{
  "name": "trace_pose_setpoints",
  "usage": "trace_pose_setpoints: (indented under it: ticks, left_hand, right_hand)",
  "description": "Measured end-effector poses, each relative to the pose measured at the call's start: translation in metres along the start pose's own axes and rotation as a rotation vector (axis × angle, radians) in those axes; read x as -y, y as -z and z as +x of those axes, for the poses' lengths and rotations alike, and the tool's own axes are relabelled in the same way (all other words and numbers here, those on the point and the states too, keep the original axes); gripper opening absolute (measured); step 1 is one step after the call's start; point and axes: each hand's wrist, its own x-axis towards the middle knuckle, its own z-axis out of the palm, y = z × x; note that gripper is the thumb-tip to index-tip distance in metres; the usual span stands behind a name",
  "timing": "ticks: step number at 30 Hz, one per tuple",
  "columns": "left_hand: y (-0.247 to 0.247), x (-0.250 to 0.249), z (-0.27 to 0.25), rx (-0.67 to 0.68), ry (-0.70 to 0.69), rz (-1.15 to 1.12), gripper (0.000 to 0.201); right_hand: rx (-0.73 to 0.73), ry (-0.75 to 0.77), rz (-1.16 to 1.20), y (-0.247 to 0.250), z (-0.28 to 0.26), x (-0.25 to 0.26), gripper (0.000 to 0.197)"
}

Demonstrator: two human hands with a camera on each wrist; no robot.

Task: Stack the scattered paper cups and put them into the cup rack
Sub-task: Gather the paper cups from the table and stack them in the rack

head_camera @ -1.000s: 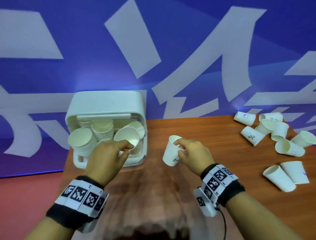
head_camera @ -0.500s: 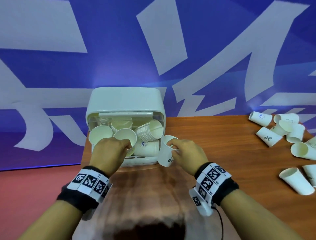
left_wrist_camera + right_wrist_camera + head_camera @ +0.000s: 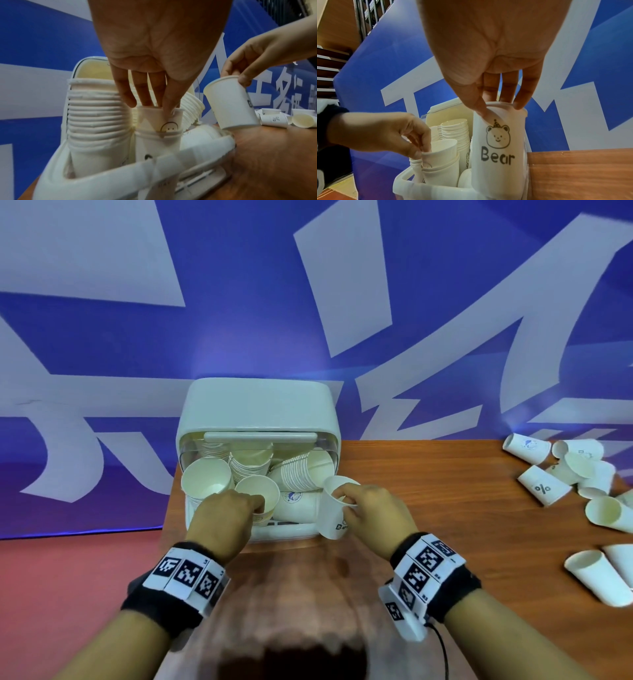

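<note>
The white cup rack (image 3: 257,409) stands at the table's left end, its lid up, holding several stacks of paper cups (image 3: 298,470). My left hand (image 3: 236,508) pinches the rim of a smiley-face cup (image 3: 158,119) nested in a short stack inside the rack (image 3: 96,180). My right hand (image 3: 356,501) pinches the rim of a white "Bear" cup (image 3: 498,146), upright just past the rack's right front corner (image 3: 412,185). In the head view this Bear cup (image 3: 334,517) hangs close beside the rack.
Several loose paper cups (image 3: 544,487) lie scattered on the wooden table (image 3: 445,491) at the far right, some on their sides near the edge (image 3: 596,580). A blue and white banner wall stands behind the table. Red floor shows at the left.
My right hand has carried the Bear cup leftward, up to the rack's right side. My left hand stayed at the rack on its cup. The camera view swung left.
</note>
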Motion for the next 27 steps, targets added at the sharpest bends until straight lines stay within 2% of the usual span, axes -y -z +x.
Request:
trace_pose_setpoints:
  ticks: [5,10,12,14,20,23,27]
  left_hand:
    - [-0.021,0.004,0.003,0.187,0.02,0.055,0.036]
    - [-0.019,0.007,-0.001,0.173,0.005,-0.061,0.039]
    - [-0.014,0.008,-0.008,0.108,0.015,-0.218,0.039]
    - [-0.007,0.008,-0.018,-0.011,0.009,-0.346,0.039]
    - [0.026,0.011,-0.038,-0.34,0.018,-0.406,0.042]
    - [0.035,0.016,-0.043,-0.389,0.022,-0.385,0.051]
    - [0.037,0.02,-0.044,-0.416,0.053,-0.407,0.056]
  right_hand:
    - [-0.002,0.008,0.005,0.0,-0.001,0.003,0.038]
    - [-0.008,0.043,0.008,0.0,-0.002,0.01,0.038]
    - [-0.03,0.093,0.032,-0.001,-0.002,0.016,0.036]
    - [-0.063,0.168,0.049,-0.002,0.0,0.025,0.032]
    - [-0.194,0.359,0.035,-0.017,0.011,0.056,0.016]
    - [-0.255,0.393,0.017,-0.029,0.018,0.066,0.013]
    - [-0.206,0.398,0.01,-0.037,0.026,0.075,0.013]
